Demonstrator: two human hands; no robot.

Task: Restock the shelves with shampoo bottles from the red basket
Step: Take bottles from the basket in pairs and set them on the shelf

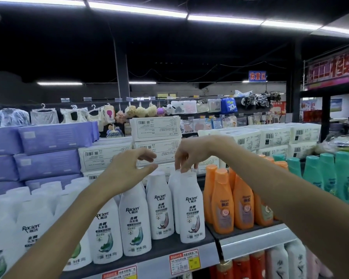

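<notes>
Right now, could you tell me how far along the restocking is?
Done: white bottles fill the shelf row. In hand: the right hand pinches the cap of the rightmost white bottle; the left hand hovers empty. Left: unclear; red basket out of view.

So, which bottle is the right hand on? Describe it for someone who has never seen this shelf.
Find the shampoo shelf where the white row meets the orange bottles. The white bottle is the front one directly beside the orange, with a brown coconut label; only it has the right hand pinching its cap.
</notes>
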